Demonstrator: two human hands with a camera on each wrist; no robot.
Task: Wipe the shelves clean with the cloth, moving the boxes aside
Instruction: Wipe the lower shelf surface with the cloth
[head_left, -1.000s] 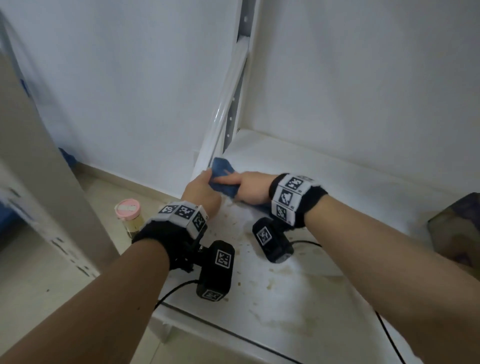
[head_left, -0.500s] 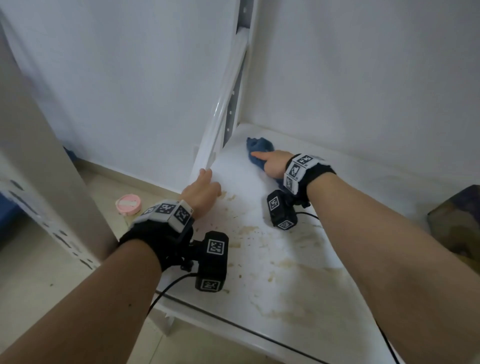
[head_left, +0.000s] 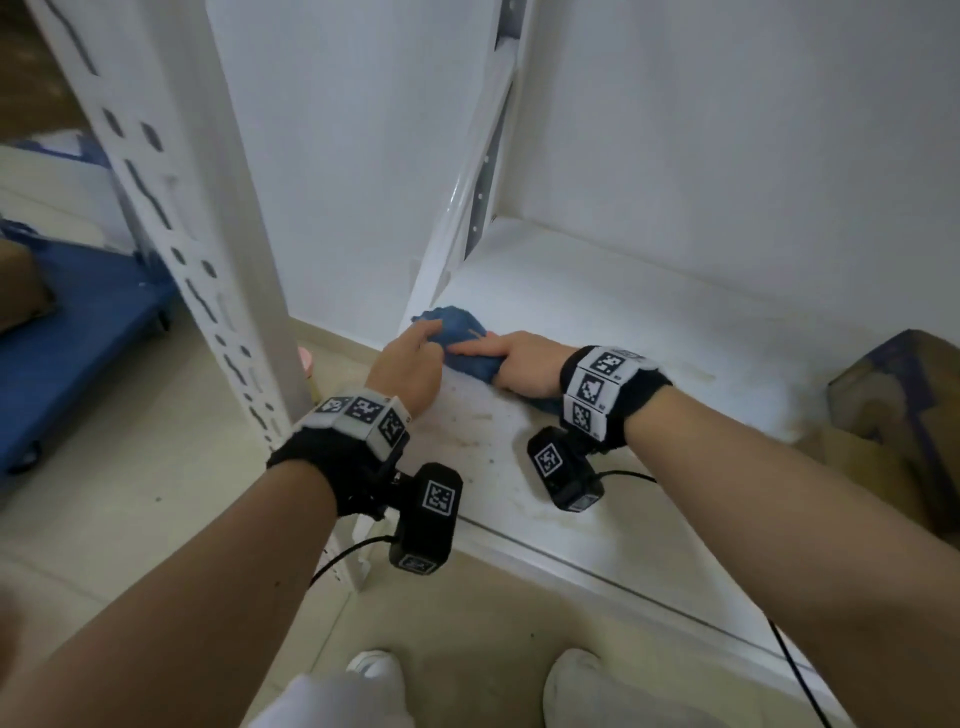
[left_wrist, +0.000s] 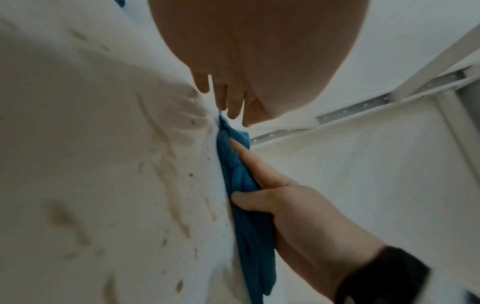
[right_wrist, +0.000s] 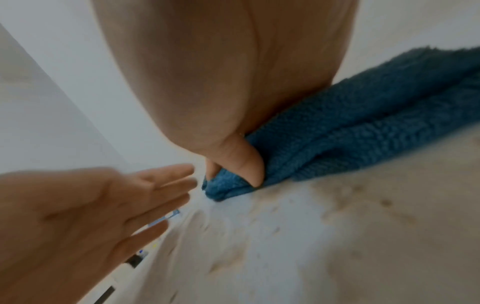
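A blue cloth (head_left: 461, 331) lies bunched at the left edge of the white shelf (head_left: 649, 332), which is stained with brown spots. My right hand (head_left: 511, 361) holds it down, index finger stretched along the top and thumb (right_wrist: 249, 168) tucked into a fold. The left wrist view shows that same grip (left_wrist: 259, 185) on the cloth (left_wrist: 233, 164). My left hand (head_left: 415, 358) rests beside it with straight fingers (left_wrist: 226, 98) reaching the cloth's far end and holds nothing. A cardboard box (head_left: 893, 415) sits on the shelf at the far right.
A perforated white upright post (head_left: 171, 208) stands left of my left arm, and a slanted brace (head_left: 467, 197) rises behind the cloth. A blue cart (head_left: 78, 322) stands on the floor at the left. Walls close the shelf's back and left side. My shoes (head_left: 576, 686) are below the shelf's front edge.
My right hand has dragged the cloth from the back of the shelf to the left edge, next to my left hand. The view has pulled back and now shows the post.
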